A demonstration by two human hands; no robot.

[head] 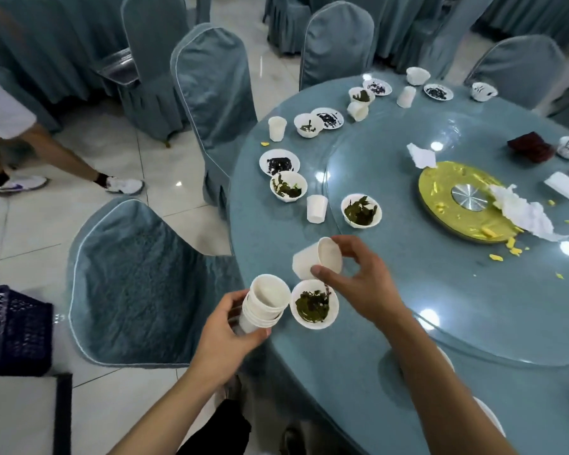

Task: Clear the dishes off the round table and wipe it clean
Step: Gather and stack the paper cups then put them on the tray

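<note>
Closest in, the left hand is wrapped around a stack of white cups, holding it just off the near edge of the round table. The right hand pinches 1 more white cup between thumb and fingers, tipped on its side right above a white bowl of soggy green leaves that sits on the table between both hands.

A bit further in, on the glass turntable, there's another leafy bowl, with an upright cup just left of it on the outer ring. Past that, more leafy bowls, smeared saucers and cups run along the left rim toward the back (1 cup is lying on its side).

Middle of the turntable has a gold disc with crumpled white napkins draped over it and yellow scraps scattered nearby. A dark red cloth sits further right.

Off the table: teal covered chairs all around, a dark plastic crate at the left edge, and someone's legs in white sneakers on the tiled floor.
</note>
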